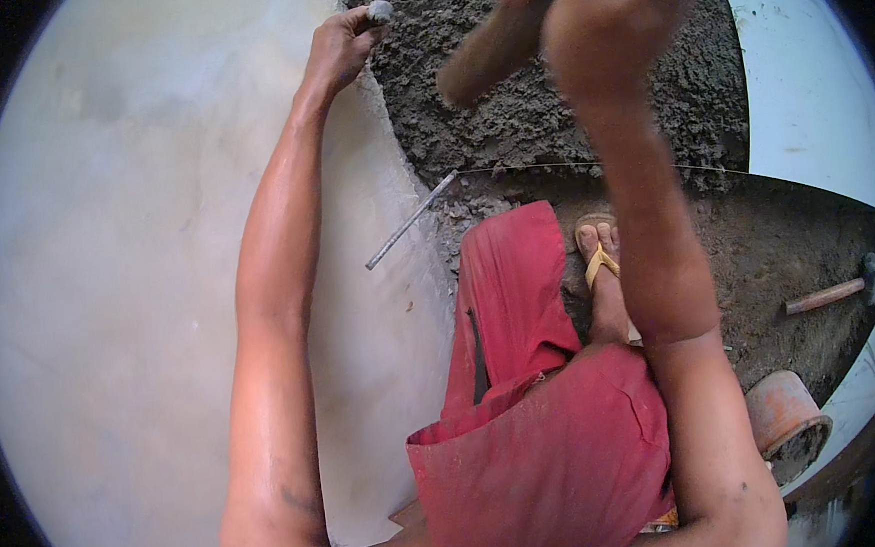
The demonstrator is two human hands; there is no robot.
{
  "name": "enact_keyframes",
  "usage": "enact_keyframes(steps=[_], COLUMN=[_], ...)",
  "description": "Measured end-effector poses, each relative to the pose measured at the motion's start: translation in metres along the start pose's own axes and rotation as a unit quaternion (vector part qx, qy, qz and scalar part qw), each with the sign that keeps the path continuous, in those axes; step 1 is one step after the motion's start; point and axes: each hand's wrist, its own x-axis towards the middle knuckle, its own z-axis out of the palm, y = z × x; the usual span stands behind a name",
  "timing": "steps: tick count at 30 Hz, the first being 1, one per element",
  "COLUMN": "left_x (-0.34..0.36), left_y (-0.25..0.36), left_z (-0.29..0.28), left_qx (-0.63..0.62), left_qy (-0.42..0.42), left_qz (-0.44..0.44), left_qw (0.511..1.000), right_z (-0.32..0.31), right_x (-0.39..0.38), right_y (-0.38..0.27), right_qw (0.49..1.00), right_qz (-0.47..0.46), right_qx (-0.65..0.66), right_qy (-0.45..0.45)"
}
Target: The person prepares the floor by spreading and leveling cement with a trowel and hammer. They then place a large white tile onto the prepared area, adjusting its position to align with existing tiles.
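Note:
At the far edge of the smooth wall, my left hand [339,51] is closed around a peg or rod with a rounded grey top [379,12]; the rest of it is hidden. My right hand [608,37], smeared by motion, is raised over the dark rough mortar [489,135]. It grips a tool by its thick wooden handle [490,60], and the tool's head is out of view. Nearer to me, a metal rod [411,220] lies at the wall's edge. From its far end a thin string [541,166] runs rightward across the mortar.
My sandalled foot [599,249] stands on the brown soil beside the red cloth [558,437] over my legs. To the right lie a hammer [834,292] and a tilted orange bucket [781,408] with dark residue inside. A pale panel [811,80] borders the mortar on the right.

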Motion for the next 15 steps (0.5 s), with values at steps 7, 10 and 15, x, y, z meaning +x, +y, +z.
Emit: enact_keyframes(steps=[7, 10, 15], left_x=[0.003, 0.005, -0.003], left_y=[-0.033, -0.024, -0.023], left_z=[0.007, 0.005, 0.003], left_qx=[-0.008, -0.039, -0.023], left_qy=[-0.009, 0.022, 0.025], left_qz=[-0.042, -0.010, -0.024], left_qw=[0.999, 0.999, 0.999], right_z=[0.023, 0.007, -0.009], right_x=[-0.077, -0.023, 0.059], right_y=[0.057, 0.025, -0.045], right_qw=[0.892, 0.953, 0.967], right_qz=[0.315, 0.150, -0.205], right_qx=[-0.026, -0.002, -0.151], right_qy=[-0.322, -0.263, -0.004])
